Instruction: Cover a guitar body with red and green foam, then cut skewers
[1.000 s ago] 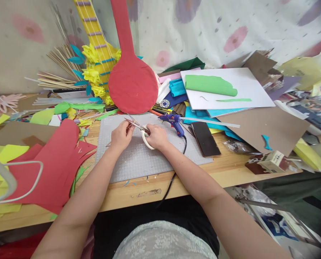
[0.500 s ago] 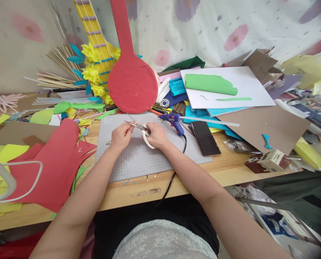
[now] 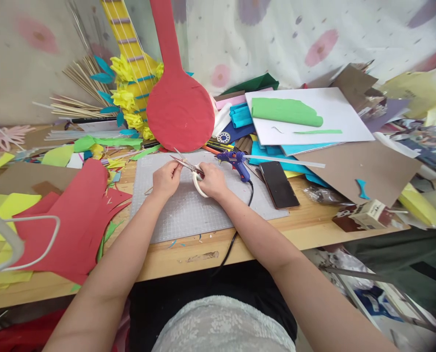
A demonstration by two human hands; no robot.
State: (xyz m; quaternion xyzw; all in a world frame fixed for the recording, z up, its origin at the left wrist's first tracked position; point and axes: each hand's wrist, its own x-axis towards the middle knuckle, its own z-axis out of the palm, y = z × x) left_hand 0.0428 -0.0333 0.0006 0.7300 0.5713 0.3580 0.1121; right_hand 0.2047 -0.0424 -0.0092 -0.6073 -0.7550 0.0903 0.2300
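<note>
White-handled scissors (image 3: 196,182) are in my right hand (image 3: 212,180), whose fingers are wrapped round the handles. Their blades stand apart and point up and left. My left hand (image 3: 166,179) is closed in a pinch right beside the blades; what it pinches is too small to make out. Both hands are over the grey cutting mat (image 3: 188,222). Just beyond the blades stands a red round-bodied shape with a long neck (image 3: 180,115). To the right of my right hand lies a blue glue gun (image 3: 236,162) with a long clear glue stick in its back.
A phone (image 3: 278,185) lies on the mat's right side. Red paper (image 3: 67,220) and a white wire frame (image 3: 53,234) are at left. Behind stands a yellow paper guitar (image 3: 128,41). Green rolled paper (image 3: 286,112) rests on a white board (image 3: 335,110). The glue gun's cord crosses the front edge.
The scissor blades have opened wider and tilted slightly upward. Both hands stay in nearly the same place over the mat; the view has shifted a little.
</note>
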